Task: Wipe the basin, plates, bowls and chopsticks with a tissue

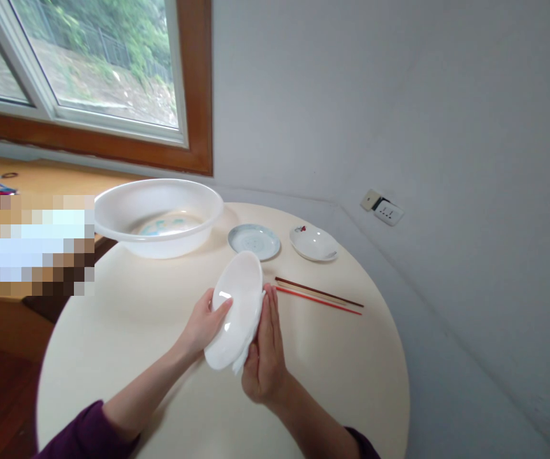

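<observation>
My left hand grips a white oval dish by its left side, thumb lying over its face. The dish is tilted up on edge above the round table. Pressed against its right side is my right hand, fingers together, with a thin white cloth between palm and dish. Whether the cloth is fabric or tissue I cannot make out, and most of it is hidden.
A large white basin stands at the back left of the cream table. Behind the dish lie a pale blue plate and a white bowl with a red motif. Brown chopsticks and a red chopstick rest to the right.
</observation>
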`<state>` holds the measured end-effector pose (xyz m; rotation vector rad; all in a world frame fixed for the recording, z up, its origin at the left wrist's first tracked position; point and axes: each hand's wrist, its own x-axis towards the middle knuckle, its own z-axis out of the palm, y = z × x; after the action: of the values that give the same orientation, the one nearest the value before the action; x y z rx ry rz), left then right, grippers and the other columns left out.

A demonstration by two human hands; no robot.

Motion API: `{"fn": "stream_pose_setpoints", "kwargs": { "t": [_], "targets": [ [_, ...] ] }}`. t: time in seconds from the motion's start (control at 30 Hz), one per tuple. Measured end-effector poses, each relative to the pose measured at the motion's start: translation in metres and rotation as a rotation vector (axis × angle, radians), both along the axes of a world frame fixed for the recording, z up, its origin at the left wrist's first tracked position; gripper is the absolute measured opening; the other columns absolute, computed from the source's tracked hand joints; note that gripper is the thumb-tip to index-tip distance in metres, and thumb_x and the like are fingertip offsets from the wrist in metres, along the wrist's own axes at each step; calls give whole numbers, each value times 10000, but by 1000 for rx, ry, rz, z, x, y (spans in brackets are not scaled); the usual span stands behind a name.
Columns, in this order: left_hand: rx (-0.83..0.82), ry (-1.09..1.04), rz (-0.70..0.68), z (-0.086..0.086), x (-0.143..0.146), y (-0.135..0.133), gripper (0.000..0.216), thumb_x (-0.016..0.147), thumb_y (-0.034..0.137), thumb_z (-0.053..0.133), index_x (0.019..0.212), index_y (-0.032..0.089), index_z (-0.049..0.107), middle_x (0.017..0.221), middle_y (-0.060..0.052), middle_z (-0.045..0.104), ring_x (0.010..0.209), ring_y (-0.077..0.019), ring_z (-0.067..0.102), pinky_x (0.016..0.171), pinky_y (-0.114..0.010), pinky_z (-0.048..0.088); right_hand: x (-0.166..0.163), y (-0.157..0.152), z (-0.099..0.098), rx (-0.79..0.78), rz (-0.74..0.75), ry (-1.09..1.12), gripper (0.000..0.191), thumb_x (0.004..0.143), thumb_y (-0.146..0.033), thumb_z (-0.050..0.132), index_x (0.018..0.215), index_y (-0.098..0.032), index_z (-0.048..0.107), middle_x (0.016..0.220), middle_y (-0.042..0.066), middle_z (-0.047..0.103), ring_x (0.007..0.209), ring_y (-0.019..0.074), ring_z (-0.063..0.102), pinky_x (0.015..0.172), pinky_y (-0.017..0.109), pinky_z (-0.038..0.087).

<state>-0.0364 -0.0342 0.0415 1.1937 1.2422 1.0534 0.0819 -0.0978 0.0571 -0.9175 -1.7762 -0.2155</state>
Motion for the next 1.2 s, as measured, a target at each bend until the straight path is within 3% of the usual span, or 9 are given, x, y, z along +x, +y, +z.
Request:
{"fn": "stream_pose_setpoints", "kwargs": {
  "t": [0.4,1.2],
  "targets": [
    [55,21,-48,0,1,-3,383,668,455,618,869,132,574,784,-39,618,724,-184,553,644,-281,438,3,0,5,0,7,61,553,911,-252,193,1431,-110,69,1492,104,141,1347,278,195,1034,508,335],
    [19,71,-52,5,1,-4,431,635,494,620,867,134,569,807,-54,628,756,-211,567,657,-301,435,6,0,4,-122,50,190,531,930,-290,176,1434,-153,75,1462,119,234,1343,268,212,1043,500,323]
  ]
}}
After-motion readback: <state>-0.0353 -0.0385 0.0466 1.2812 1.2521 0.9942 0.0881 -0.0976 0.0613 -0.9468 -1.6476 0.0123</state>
